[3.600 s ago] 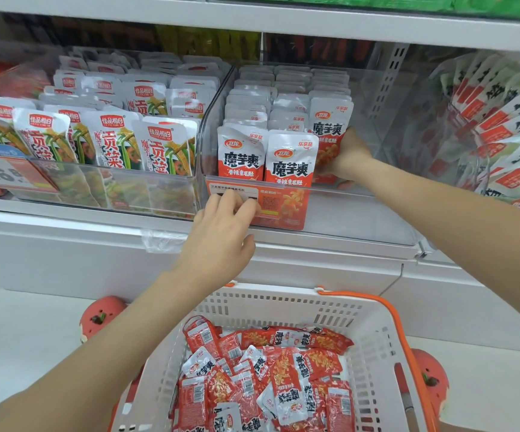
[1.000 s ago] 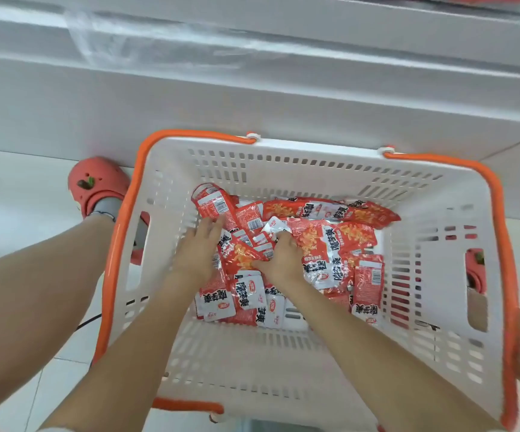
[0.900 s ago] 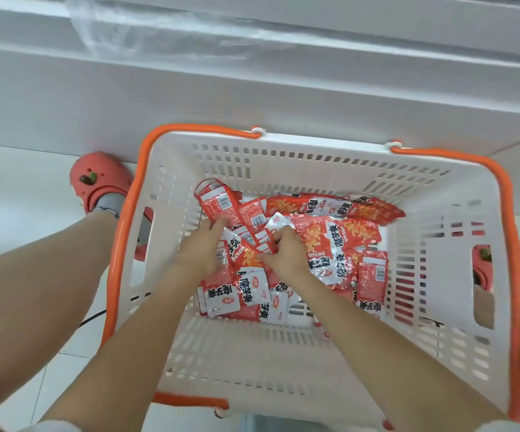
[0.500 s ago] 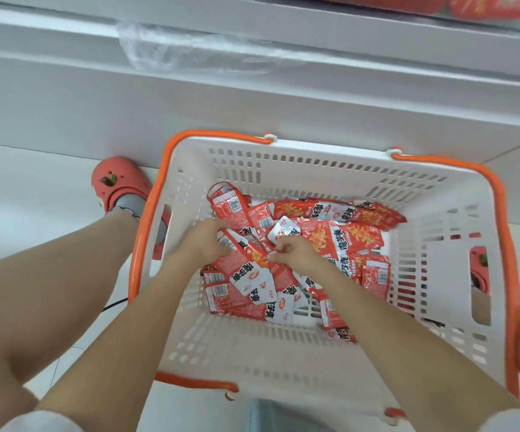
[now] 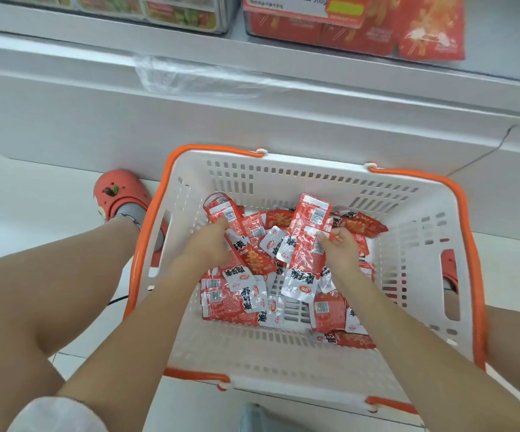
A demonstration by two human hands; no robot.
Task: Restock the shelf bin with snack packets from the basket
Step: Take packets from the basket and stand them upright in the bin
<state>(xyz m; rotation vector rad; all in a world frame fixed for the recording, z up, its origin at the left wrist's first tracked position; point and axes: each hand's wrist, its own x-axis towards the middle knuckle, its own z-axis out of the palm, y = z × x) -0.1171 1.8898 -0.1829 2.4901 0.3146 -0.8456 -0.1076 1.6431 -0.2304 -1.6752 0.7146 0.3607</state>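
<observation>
Here, inside the white plastic basket with orange handles [image 5: 433, 232], the right hand [image 5: 341, 252] pinches a few red-and-silver snack packets [image 5: 307, 241] standing up tall, while the left hand [image 5: 208, 246] curls its fingers around another red packet [image 5: 221, 210].

basket [image 5: 321, 347]: white, orange rim | snack packets [image 5: 230, 304]: red-and-white | shoe [image 5: 118, 190]: coral-red

Our left hand [image 5: 207, 244]: arm stretched forward and down, fingers curled and closed, palm turned inward. Our right hand [image 5: 339, 249]: arm likewise extended, thumb and forefinger pinched together. Both hands near, not touching.
</observation>
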